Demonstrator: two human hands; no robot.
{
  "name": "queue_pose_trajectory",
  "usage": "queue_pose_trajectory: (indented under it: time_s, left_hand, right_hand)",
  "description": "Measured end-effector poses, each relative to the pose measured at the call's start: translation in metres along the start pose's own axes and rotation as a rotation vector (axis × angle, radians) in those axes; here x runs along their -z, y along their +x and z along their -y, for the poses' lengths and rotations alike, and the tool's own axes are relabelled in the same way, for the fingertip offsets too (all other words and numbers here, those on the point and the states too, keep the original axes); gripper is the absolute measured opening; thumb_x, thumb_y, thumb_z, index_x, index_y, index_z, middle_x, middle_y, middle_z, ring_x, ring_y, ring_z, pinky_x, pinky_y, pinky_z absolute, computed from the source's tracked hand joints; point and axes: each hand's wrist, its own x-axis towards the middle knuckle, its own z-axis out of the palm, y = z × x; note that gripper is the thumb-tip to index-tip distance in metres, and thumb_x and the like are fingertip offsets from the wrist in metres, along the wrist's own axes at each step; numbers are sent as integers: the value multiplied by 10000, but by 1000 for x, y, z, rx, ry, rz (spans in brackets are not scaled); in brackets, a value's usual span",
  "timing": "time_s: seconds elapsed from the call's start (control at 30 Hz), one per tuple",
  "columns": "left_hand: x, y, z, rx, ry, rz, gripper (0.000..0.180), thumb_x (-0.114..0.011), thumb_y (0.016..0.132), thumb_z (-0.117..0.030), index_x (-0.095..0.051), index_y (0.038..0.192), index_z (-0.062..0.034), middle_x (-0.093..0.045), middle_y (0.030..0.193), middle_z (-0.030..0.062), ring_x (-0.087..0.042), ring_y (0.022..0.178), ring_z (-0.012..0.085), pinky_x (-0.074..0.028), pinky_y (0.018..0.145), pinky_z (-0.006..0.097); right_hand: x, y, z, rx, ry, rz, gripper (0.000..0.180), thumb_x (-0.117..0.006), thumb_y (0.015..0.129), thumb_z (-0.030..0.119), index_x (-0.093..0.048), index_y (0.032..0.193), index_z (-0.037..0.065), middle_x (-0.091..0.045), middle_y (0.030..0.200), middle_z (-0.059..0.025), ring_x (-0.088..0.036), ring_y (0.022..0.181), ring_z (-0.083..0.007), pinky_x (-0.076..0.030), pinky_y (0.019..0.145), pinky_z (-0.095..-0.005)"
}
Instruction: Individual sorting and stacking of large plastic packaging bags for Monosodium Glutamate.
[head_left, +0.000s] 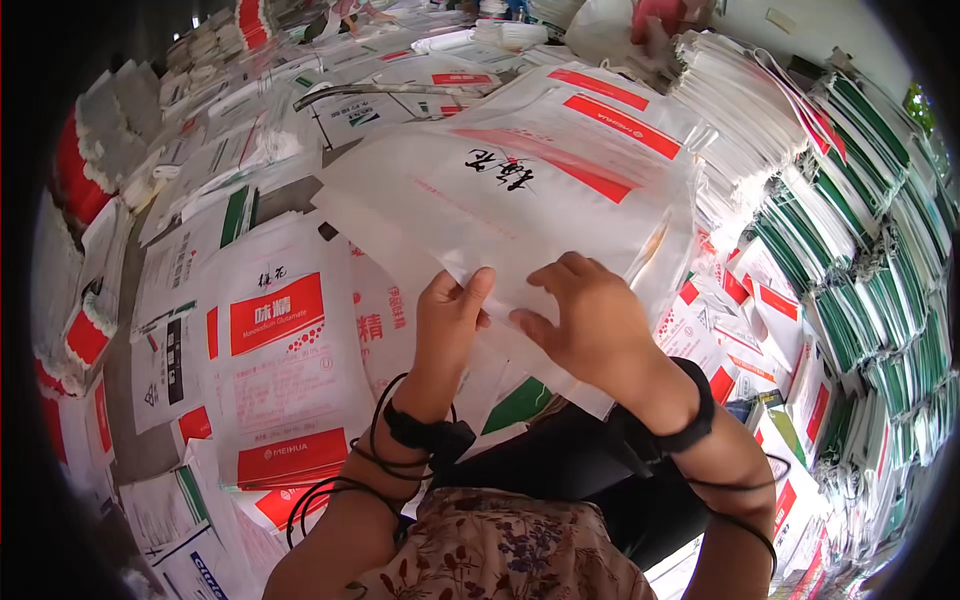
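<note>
Bag left of green-edged stack; looks light, limp, probably slick; best held by near edge. Left hand pinches that edge; right hand, nearer stack, thumb and fingers parted over bag.

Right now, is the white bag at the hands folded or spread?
Mostly spread: the white bag stretches out broad and sheet-like, its red panels facing up. Cannot tell whether its mouth is open.

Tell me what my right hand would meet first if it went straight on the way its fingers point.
Your right hand would probably meet the flat white plastic sack with red bands right ahead; depth is unclear, so it may already be touching.
</note>
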Motion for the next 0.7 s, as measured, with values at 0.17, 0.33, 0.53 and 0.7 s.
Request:
queue_pose_trajectory:
  time_s: [0.17, 0.33, 0.53, 0.7]
  left_hand:
    - [4, -8, 13, -17, 30, 24, 324, -758, 863, -311, -622, 843, -18, -588, 644, 15, -525, 515, 74, -427, 494, 213]
    - [1, -15, 6, 62, 37, 49, 293, -732, 882, -295, -628, 850, -23, -585, 657, 10, -534, 527, 73, -428, 496, 214]
    - [-4, -12, 4, 117, -28, 48, 233, -631, 928, -249, -611, 935, -17, -617, 742, 30, -554, 548, 100, -434, 509, 229]
    - [9, -5, -14, 8, -101, 199, 265, -507, 964, -250, -558, 978, 10, -643, 786, 80, -619, 637, 143, -464, 583, 251]
  right_hand:
    - [-7, 5, -17, -80, 46, 55, 131, -629, 828, 153, -619, 812, 23, -628, 833, -164, -622, 790, -373, -494, 690, -460]
    - [16, 22, -28, -156, 65, -239, 142, -614, 833, 133, -603, 785, -1, -624, 786, -180, -610, 717, -380, -483, 641, -457]
    - [17, 13, -22, -203, 157, -291, 178, -615, 866, 149, -604, 809, -19, -617, 779, -194, -601, 704, -377, -479, 631, -437]
    - [33, -15, -24, 302, 206, -322, 113, -665, 867, 121, -612, 824, 31, -601, 812, -112, -616, 720, -303, -485, 593, -382]
